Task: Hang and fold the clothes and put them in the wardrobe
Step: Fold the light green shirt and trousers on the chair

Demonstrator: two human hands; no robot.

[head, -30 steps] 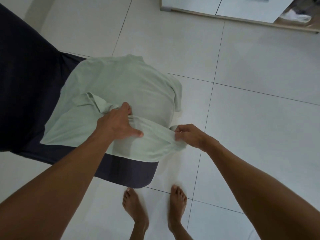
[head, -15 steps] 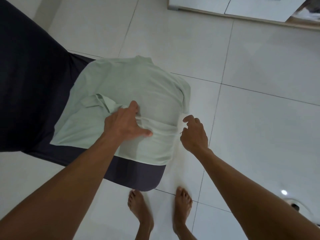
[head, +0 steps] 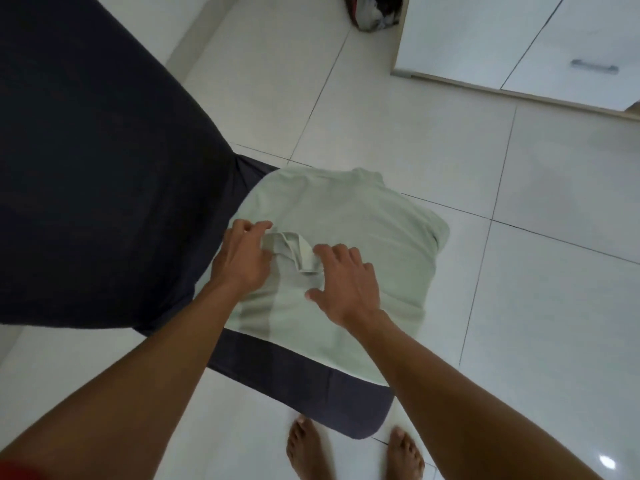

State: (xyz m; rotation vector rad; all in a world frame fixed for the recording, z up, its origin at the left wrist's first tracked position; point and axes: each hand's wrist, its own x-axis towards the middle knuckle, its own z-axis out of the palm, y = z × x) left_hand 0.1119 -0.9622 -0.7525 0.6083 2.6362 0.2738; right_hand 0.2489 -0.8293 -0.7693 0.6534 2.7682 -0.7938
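Pressing down on the shirt (head: 346, 216), both hands now rest flat on the cloth with fingers spread, gripping nothing. A second ago the right hand (head: 348, 285) pinched the hem out at the shirt's 3 o'clock edge and half a second ago hung just off it; it has since come in over the middle. The left hand (head: 242, 261) has slid toward 9 o'clock, fingertips at the folded sleeve (head: 294, 251), which lies bunched between the two hands. The hem strip that was being pulled across is now laid down, and the shirt looks narrower than before.

The shirt lies on the corner of a dark bed (head: 104, 168), its far end hanging slightly over the edge toward 1 o'clock. The view has also tipped up: the white wardrobe (head: 502, 39) now fills the 1 o'clock corner, doors shut, with a handle (head: 594, 66) showing. At 12 o'clock a dark bag (head: 374, 12) of clothes sits on the tiled floor (head: 554, 237), beside the wardrobe. Bare feet (head: 308, 452) stand at 6 o'clock, just off the bed corner. Open floor lies between bed and wardrobe.
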